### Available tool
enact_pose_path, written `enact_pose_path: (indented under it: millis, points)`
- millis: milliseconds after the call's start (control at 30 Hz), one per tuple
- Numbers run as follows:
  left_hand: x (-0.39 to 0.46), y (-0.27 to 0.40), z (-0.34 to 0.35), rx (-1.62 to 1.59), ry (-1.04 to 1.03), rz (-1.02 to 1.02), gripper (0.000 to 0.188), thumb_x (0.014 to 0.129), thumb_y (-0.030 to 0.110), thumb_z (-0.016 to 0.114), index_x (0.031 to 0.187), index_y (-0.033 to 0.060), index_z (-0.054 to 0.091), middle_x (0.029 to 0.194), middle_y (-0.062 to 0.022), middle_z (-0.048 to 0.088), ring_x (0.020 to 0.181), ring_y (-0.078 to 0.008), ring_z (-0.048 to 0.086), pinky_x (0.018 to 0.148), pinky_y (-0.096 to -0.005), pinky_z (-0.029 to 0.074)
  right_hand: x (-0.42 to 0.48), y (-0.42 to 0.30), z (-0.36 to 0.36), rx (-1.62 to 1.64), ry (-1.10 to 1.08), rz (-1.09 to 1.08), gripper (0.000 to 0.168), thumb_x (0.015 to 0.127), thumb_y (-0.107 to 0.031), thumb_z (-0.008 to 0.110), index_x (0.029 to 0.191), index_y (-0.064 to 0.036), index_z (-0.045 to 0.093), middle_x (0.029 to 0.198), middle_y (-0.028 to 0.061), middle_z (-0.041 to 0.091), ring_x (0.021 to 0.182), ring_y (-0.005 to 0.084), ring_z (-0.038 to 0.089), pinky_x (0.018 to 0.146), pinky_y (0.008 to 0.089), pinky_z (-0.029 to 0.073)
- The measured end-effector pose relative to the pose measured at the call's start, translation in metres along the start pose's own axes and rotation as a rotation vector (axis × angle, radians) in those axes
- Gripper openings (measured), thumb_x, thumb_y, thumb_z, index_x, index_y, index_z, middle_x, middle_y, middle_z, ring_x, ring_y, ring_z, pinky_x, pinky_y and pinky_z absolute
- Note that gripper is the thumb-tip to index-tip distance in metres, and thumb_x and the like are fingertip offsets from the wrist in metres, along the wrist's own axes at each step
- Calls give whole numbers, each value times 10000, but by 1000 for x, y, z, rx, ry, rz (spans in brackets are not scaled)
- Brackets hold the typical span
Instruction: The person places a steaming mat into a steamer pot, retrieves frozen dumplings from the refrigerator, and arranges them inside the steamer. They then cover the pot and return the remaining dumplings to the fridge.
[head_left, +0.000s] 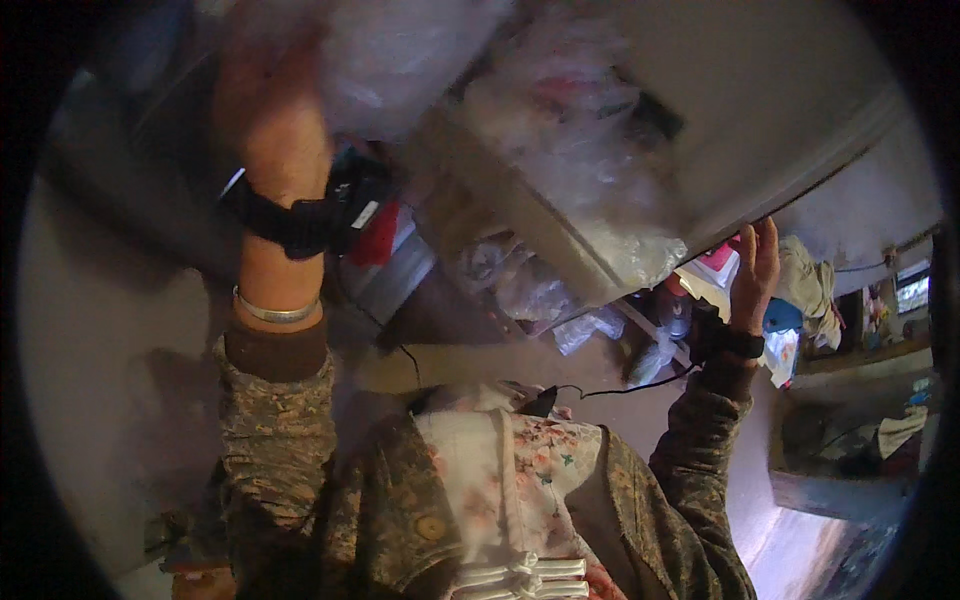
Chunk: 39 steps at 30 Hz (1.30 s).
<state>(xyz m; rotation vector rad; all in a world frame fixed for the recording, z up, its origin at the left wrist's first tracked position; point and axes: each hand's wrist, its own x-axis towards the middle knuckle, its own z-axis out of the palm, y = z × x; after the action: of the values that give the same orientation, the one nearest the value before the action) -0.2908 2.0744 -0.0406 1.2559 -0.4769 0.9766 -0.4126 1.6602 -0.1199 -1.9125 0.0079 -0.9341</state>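
My left hand (274, 90) reaches to the upper left, blurred and dark, beside a clear plastic bag (397, 60); its fingers and any grip cannot be made out. A black strapped device (330, 217) and a metal bangle (277, 311) are around that wrist. On the right, my right hand (757, 262) is raised, with its fingertips at the lower edge of a large grey panel (780, 90); whether they grip it is unclear. Between the hands, crumpled clear plastic (592, 165) lies by a pale ledge or shelf edge (570, 240).
More plastic bags (525, 285) lie below the ledge, near a red item (375, 236). A black cable (637, 390) runs from the right wrist device (712, 334) towards the chest. Beige cloth (806, 285) hangs at the right, above a cluttered shelf (862, 360).
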Motion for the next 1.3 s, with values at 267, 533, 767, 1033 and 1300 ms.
enact_pose_path:
  millis: [267, 533, 767, 1033, 1300]
  points:
    - [-176, -244, -162, -849, 72, -452, 383, 925, 307, 381, 1165, 26, 482, 1179, -130, 503, 1033, -238, 484, 947, -378, 350, 2, -7, -3, -127, 29, 48, 304, 919, -189, 459, 1152, 5, 480, 1031, 75, 539, 895, 131, 522, 737, 279, 461]
    - [-297, -342, -139, -2736, 265, -948, 416, 913, 390, 372, 1125, 70, 531, 1140, -101, 532, 1057, -244, 478, 961, -415, 326, 5, -4, -8, -148, -85, 95, 401, 923, -269, 442, 1218, 2, 428, 1138, 94, 494, 991, 174, 510, 813, 315, 466]
    - [-262, -263, -137, -1700, 195, -1068, 404, 915, 365, 377, 1136, 56, 515, 1118, -100, 537, 997, -220, 503, 931, -397, 348, 10, 3, -21, -330, -78, 66, 366, 925, -265, 440, 1175, 0, 467, 1019, 78, 542, 872, 155, 525, 748, 279, 445]
    - [-220, -136, -124, 282, 205, -757, 281, 840, 46, 502, 1120, 28, 510, 1005, -71, 582, 898, -185, 544, 810, -298, 426, 24, 58, -25, -7, -38, 83, 408, 926, -269, 442, 1251, -24, 426, 1194, 78, 485, 1053, 162, 489, 810, 304, 454]
    - [-200, -125, -151, 634, 404, -476, 350, 751, 3, 565, 1097, -14, 520, 1024, -136, 587, 923, -240, 556, 808, -324, 427, 36, 120, -19, 112, -103, 104, 410, 921, -176, 444, 1295, -21, 382, 1256, 75, 428, 1111, 179, 452, 917, 305, 386]
